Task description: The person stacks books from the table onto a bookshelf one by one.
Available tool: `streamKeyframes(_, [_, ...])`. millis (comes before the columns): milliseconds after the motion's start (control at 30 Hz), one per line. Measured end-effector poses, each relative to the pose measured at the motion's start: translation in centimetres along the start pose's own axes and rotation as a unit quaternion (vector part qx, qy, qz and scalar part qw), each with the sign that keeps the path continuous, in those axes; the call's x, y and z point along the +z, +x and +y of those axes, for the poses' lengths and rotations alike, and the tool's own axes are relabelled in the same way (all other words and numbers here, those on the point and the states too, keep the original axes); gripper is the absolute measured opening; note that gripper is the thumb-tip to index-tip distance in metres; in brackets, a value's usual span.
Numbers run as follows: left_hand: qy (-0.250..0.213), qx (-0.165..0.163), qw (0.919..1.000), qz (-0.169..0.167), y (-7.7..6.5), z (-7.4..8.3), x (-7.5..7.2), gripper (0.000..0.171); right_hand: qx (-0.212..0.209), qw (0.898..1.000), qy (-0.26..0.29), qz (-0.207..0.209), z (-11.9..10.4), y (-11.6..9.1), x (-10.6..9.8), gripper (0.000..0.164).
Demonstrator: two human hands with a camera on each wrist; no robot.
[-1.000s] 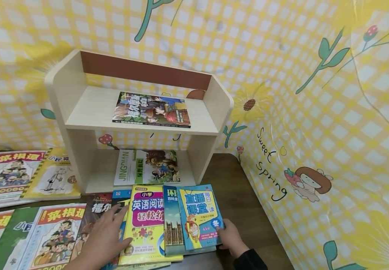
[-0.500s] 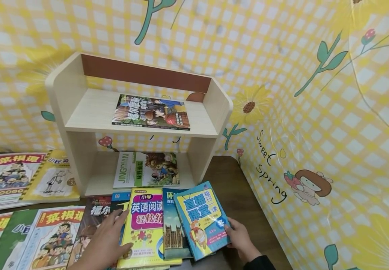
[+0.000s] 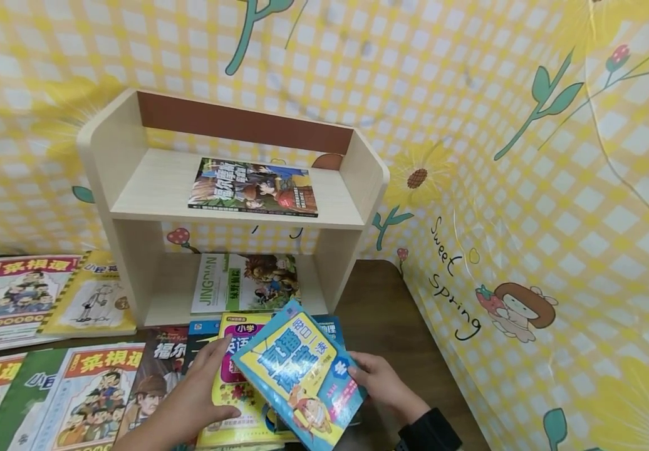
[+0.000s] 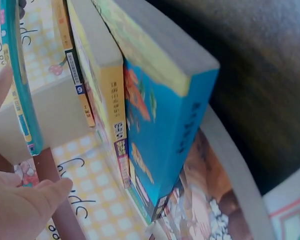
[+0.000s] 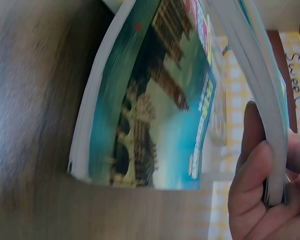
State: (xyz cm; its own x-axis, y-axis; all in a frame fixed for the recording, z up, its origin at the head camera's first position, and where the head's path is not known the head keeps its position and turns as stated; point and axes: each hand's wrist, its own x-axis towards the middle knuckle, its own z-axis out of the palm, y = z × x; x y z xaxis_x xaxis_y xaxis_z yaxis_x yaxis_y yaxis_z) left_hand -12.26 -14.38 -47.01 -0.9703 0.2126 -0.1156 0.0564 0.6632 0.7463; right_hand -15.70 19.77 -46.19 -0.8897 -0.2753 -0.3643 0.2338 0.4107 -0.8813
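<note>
In the head view my right hand (image 3: 383, 382) grips a blue and yellow workbook (image 3: 302, 376) by its right edge, lifted and tilted. The right wrist view shows thumb and fingers pinching the workbook (image 5: 265, 85) on both faces. Under it lies a teal book with a building on the cover (image 5: 155, 115). My left hand (image 3: 197, 391) hovers by a yellow English reading book (image 3: 240, 426), partly hidden by the workbook. In the left wrist view the left hand's fingers (image 4: 25, 205) are spread apart from the raised workbook (image 4: 21, 95).
A two-tier wooden shelf (image 3: 127, 188) stands behind, with a comic-style book (image 3: 254, 188) lying on top and a green and white book (image 3: 245, 282) below. Several books, including a yellow one (image 3: 90, 300), cover the left of the dark table (image 3: 415, 332).
My right hand has lifted the blue workbook off the teal book, turning it and bringing it left over the yellow book. The left hand has shifted slightly right.
</note>
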Motion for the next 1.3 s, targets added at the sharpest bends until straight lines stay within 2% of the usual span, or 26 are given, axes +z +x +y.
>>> streamKeyframes(133, [-0.021, 0.024, 0.9995, -0.006, -0.3, -0.3, -0.2, 0.122, -0.01, 1.0, -0.011, -0.02, -0.5, 0.1, 0.5, 0.039])
streamKeyframes(267, [-0.047, 0.038, 0.9978, -0.027, -0.4, -0.8, -0.5, 0.121, -0.019, 0.998, -0.021, -0.051, -1.1, 0.1, 0.6, 0.038])
streamKeyframes(433, [-0.06, 0.099, 0.9911, -0.065, -0.8, -1.4, -0.7, 0.122, -0.026, 0.995, -0.031, -0.096, -1.7, 0.4, 0.6, 0.038])
streamKeyframes(533, [-0.054, 0.128, 0.988, -0.068, -1.1, -1.4, -0.7, 0.122, -0.03, 0.993, -0.028, -0.113, -2.0, 0.7, 0.8, 0.037])
streamKeyframes(700, [-0.058, 0.132, 0.9878, -0.058, -1.4, -1.4, -0.6, 0.117, -0.045, 0.992, -0.022, -0.118, -1.9, 1.2, 1.1, 0.039])
streamKeyframes(833, [-0.101, 0.129, 0.9842, -0.068, -1.5, -1.4, -0.8, 0.117, -0.049, 0.991, -0.005, -0.122, -2.1, 1.4, 1.2, 0.039])
streamKeyframes(967, [-0.141, 0.109, 0.9816, -0.069, -1.7, -1.1, -1.4, 0.121, -0.046, 0.993, -0.005, -0.111, -2.8, 1.5, 1.2, 0.04])
streamKeyframes(1067, [-0.17, 0.092, 0.9791, -0.063, -1.9, -0.8, -1.8, 0.121, -0.051, 0.995, 0.003, -0.088, -3.3, 1.6, 1.2, 0.039])
streamKeyframes(1200, [-0.206, 0.071, 0.9743, -0.055, -2.2, -0.2, -2.1, 0.12, -0.068, 0.997, 0.032, -0.032, -4.0, 1.6, 1.5, 0.043])
streamKeyframes(1300, [-0.189, 0.063, 0.9794, -0.032, -2.3, 0.2, -2.2, 0.118, -0.082, 0.995, 0.049, 0.017, -4.7, 1.4, 1.7, 0.055])
